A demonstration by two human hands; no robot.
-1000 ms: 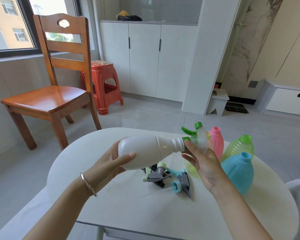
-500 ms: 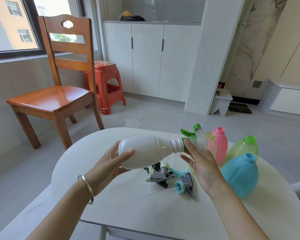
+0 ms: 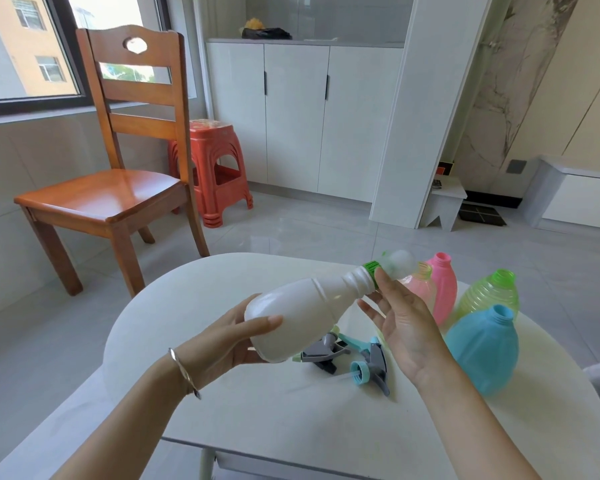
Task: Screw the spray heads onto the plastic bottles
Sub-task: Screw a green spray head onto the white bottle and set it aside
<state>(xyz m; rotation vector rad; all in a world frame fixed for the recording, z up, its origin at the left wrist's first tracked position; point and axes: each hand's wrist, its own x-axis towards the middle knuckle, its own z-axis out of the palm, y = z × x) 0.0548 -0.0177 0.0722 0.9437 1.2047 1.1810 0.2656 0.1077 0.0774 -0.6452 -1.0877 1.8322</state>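
Observation:
My left hand [image 3: 231, 336] grips the base of a white plastic bottle [image 3: 305, 311], held tilted above the white table [image 3: 257, 427] with its neck pointing up and right. A green and white spray head [image 3: 394, 264] sits on the neck, blurred. My right hand [image 3: 400, 322] has its fingertips on the head's green collar, palm open towards me. Two loose spray heads lie on the table below the bottle: a grey one [image 3: 321, 351] and a light blue one [image 3: 369, 367]. A blue bottle [image 3: 482, 351], a green bottle [image 3: 489, 294] and a pink bottle [image 3: 442, 287] stand without heads at the right.
A second pale pink bottle [image 3: 420, 284] stands partly hidden behind my right hand. Beyond the table are a wooden chair [image 3: 118, 174], a red plastic stool [image 3: 219, 168] and white cabinets [image 3: 302, 112]. The table's front edge runs near my forearms.
The bottle's neck has swung upward and right. The spray head has turned and now looks blurred. My right fingers have shifted round the green collar.

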